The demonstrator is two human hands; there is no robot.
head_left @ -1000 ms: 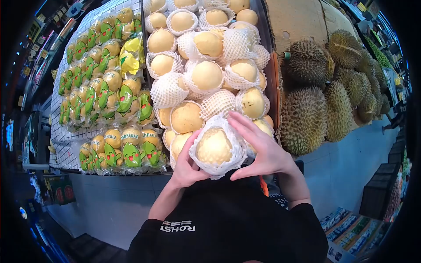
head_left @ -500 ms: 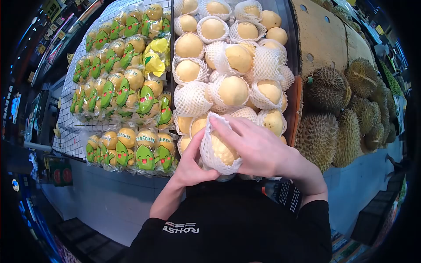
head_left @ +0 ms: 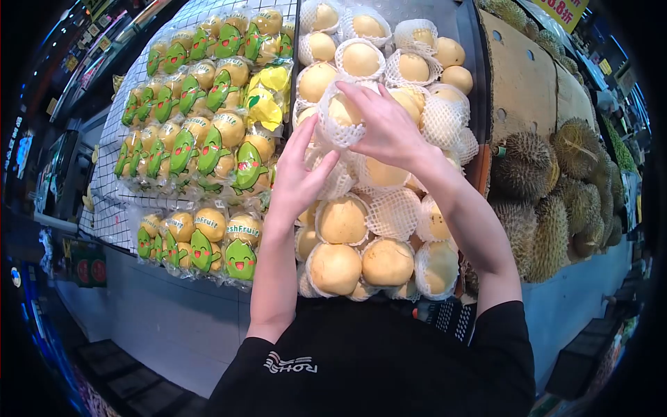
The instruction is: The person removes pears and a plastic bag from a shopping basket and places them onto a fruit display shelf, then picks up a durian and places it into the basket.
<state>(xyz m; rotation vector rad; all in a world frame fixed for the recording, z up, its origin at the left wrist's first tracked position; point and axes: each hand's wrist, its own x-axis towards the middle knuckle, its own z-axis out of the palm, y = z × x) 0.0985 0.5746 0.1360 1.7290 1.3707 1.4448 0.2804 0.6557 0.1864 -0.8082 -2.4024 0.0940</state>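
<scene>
A round yellow fruit [head_left: 344,111] in a white foam net is held over the far part of the display. My right hand [head_left: 385,125] grips it from the right, fingers reaching over its top and the net. Lower left of it, my left hand [head_left: 295,181] is open, thumb and fingers apart. Its fingertips come close to the net; whether they touch it I cannot tell. Around both hands lie similar yellow fruits, some in foam nets. Nearest me are a yellow fruit [head_left: 335,269] and another yellow fruit [head_left: 387,262], both largely exposed.
Left of the loose fruit are rows of bagged yellow fruits [head_left: 208,149] with green cartoon prints, plus a yellow bag [head_left: 265,104]. At right, past a dark divider, stand spiky durians [head_left: 521,163] and a cardboard sheet [head_left: 517,76]. An empty foam net [head_left: 394,212] lies among the fruit.
The netted fruit has moved away from my body to the far part of the display. My left hand has come off it and opened; my right hand stays on it.
</scene>
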